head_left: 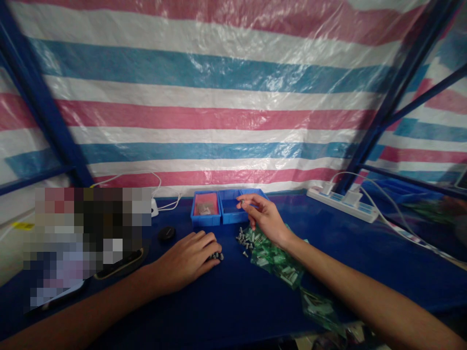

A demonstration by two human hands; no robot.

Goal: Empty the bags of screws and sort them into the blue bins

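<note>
My left hand (194,255) rests on the blue table with its fingers curled around a small bunch of dark metal screws (218,255), some of which show between thumb and fingertips. Raised in front of the blue bins, my right hand (265,218) pinches one small metal screw (243,202) between thumb and forefinger. Beneath it lies a loose pile of screws (241,238). Right beside that pile, partly under my right wrist, are several green clear bags (280,265) with pale metal parts inside. Another green bag (317,306) lies nearer the table's front edge.
At the back stand a blue bin (206,223) holding a pink bag and a blue divided bin (233,218). A round black lid-like object (167,233) sits left of them. A white power strip (343,206) with cables lies back right. Blurred-out items and a phone-like edge occupy the left.
</note>
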